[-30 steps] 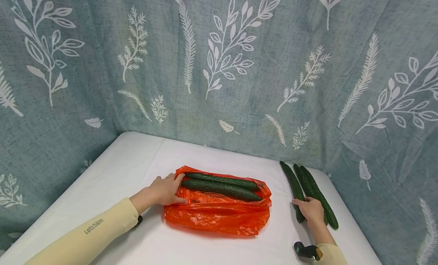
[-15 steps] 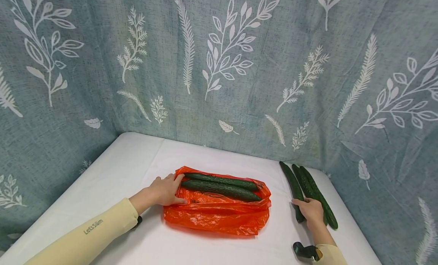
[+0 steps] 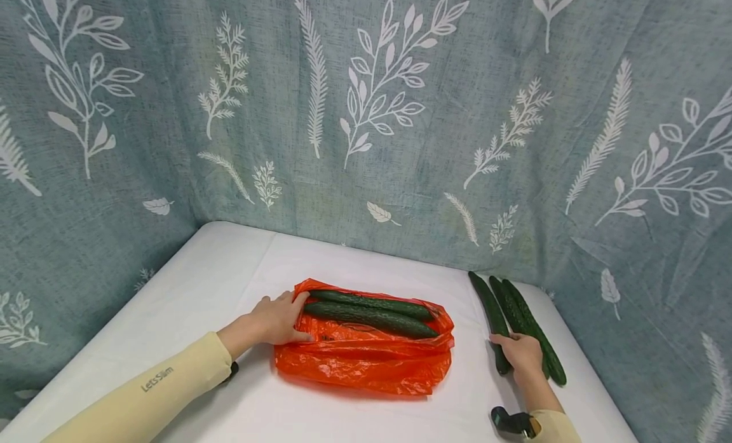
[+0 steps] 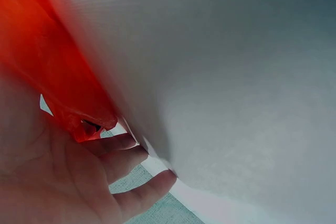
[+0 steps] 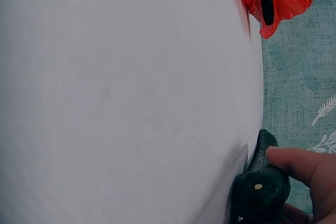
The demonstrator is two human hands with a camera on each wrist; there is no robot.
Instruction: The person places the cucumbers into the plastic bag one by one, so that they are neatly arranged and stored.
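An orange-red plastic bag (image 3: 363, 370) lies at the middle of the table, its mouth spread, with two dark green cucumbers (image 3: 366, 314) showing inside. My left hand (image 3: 277, 319) is at the bag's left end, thumb and forefinger spread against its rim. In the left wrist view, the other fingers (image 4: 142, 190) extend to the white surface beside the bag (image 4: 52, 51). At the right, my right hand (image 3: 523, 353) grips the near part of a cucumber (image 3: 486, 298); the right wrist view shows the thumb on top of that cucumber (image 5: 261, 192).
Two more cucumbers (image 3: 528, 319) lie side by side just right of the held one, partly behind the right hand. A white cloth covers the table (image 3: 240, 271). Blue-green curtains (image 3: 400, 176) with white leaf prints stand close behind and at both sides.
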